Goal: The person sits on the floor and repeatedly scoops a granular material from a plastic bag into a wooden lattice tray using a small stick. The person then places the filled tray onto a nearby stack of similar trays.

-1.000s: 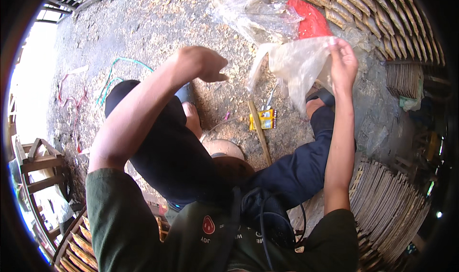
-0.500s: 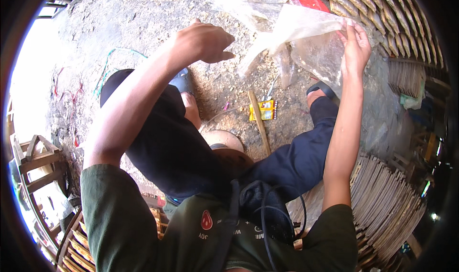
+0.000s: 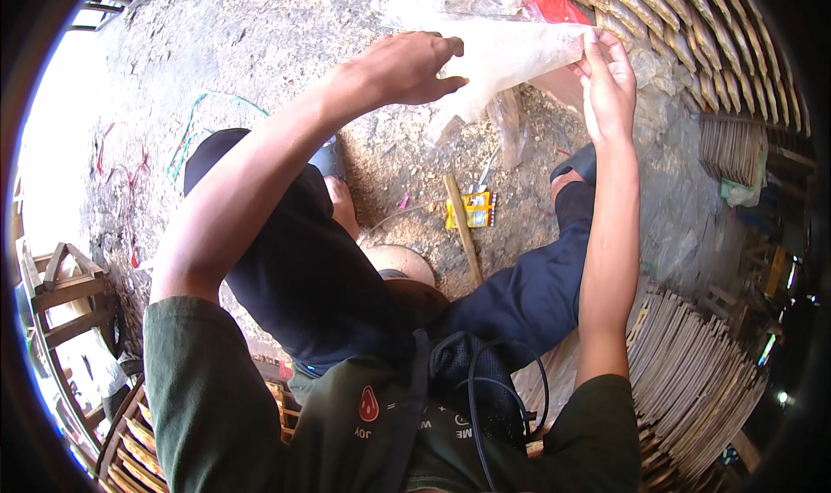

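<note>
A clear, whitish plastic bag (image 3: pixel 511 60) stretches in front of me above the floor. Its upper right corner is pinched between the thumb and fingers of my right hand (image 3: pixel 611 82). My left hand (image 3: pixel 411 67) reaches in from the left with thumb and fingers apart, right beside the bag's left edge; I see nothing held in it. More crumpled clear plastic (image 3: pixel 424 4) lies on the ground behind the bag, next to a red sheet or bag (image 3: pixel 556 6).
Stacked, plastic-wrapped bundles (image 3: pixel 666 25) rise at the far right. Thin wooden slats (image 3: pixel 692 372) pile up at my right. Between my feet lie a wooden stick (image 3: pixel 463 229) and a yellow packet (image 3: pixel 479 209). A wooden rack (image 3: pixel 65 294) stands left; teal cord (image 3: pixel 195 116) lies on the littered ground.
My left hand has moved right, up to the bag's edge, and its fingers have spread. My right hand has shifted left and slightly away with the bag's corner.
</note>
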Demonstrator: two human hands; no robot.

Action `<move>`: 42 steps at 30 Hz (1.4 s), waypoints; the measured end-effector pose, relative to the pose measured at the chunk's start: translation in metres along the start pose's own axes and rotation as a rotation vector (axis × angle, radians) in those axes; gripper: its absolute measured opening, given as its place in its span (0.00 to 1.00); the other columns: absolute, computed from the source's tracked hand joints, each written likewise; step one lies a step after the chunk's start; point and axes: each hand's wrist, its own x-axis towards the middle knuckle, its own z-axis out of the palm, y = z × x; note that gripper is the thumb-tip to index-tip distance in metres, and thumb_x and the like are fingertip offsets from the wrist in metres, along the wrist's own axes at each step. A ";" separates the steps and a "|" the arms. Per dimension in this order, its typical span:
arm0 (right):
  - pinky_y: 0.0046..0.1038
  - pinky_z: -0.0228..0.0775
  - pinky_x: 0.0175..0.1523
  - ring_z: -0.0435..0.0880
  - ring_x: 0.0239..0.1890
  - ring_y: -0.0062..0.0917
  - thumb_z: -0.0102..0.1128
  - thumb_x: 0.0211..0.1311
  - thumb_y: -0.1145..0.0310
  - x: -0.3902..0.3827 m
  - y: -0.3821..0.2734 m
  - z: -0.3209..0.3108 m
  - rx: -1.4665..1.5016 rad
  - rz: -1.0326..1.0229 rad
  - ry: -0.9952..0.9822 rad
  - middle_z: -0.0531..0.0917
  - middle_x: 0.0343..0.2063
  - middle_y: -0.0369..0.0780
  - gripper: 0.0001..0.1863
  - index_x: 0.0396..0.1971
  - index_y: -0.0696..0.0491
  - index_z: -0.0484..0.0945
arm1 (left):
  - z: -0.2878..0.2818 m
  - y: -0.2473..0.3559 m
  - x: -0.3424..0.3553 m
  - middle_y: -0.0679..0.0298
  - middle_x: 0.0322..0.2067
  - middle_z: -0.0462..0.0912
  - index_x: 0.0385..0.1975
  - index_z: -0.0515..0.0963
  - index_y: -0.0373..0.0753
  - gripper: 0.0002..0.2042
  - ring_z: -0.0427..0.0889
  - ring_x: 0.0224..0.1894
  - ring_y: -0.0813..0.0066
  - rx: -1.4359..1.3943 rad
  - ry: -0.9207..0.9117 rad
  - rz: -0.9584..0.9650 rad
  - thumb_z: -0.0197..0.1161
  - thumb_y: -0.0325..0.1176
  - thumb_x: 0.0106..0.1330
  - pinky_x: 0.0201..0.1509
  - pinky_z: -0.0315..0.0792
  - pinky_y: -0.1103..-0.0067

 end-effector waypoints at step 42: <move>0.19 0.70 0.52 0.80 0.44 0.14 0.64 0.69 0.61 -0.033 0.008 0.025 -0.259 0.318 -0.510 0.84 0.43 0.34 0.21 0.56 0.55 0.76 | -0.013 -0.014 0.025 0.51 0.52 0.80 0.56 0.69 0.34 0.21 0.83 0.51 0.58 -0.832 0.181 0.022 0.51 0.47 0.78 0.53 0.77 0.70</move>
